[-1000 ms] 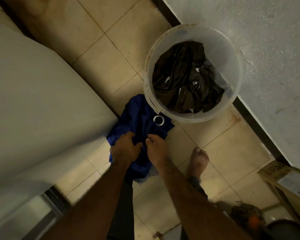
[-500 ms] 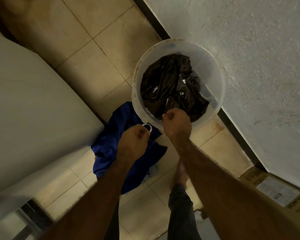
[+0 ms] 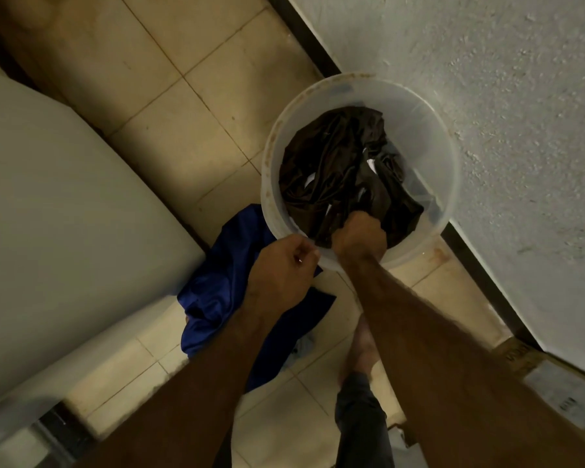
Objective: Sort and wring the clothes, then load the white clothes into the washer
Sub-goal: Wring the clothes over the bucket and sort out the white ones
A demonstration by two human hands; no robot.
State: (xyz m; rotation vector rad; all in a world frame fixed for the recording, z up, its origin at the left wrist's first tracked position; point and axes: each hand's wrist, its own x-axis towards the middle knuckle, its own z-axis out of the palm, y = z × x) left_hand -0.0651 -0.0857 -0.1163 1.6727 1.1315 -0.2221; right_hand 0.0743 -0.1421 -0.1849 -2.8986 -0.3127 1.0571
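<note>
Both hands reach down to a bucket: the right hand [image 3: 358, 236] is inside it, fingers curled into the dark cloth [image 3: 331, 163] and gripping a fold near the near wall, while the left hand [image 3: 279, 275] is curled into a loose fist at the near rim, its thumb touching the plastic; I cannot tell whether it actually holds the rim or something small, though a tiny glint shows between its fingers. A big white unit [image 3: 65, 214] fills the left side. A rough white wall [image 3: 487, 113] with a dark skirting runs along the right. Beige floor [image 3: 183, 62] tiles lie between them. The translucent bucket [image 3: 448, 157] stands on the floor against the skirting, with the dark cloth heaped in its bottom and a few small white scraps [image 3: 372, 165] showing among the folds. A blue cloth [image 3: 213, 292] lies crumpled on the floor between the unit and the bucket, touching the bucket's side and partly hidden under the left forearm. A cardboard box [image 3: 517, 359] sits at the lower right by the wall; it carries dark printed letters and a pale label [image 3: 561, 393], both too blurred to read. A bare foot [image 3: 365, 349] stands below the right forearm.
</note>
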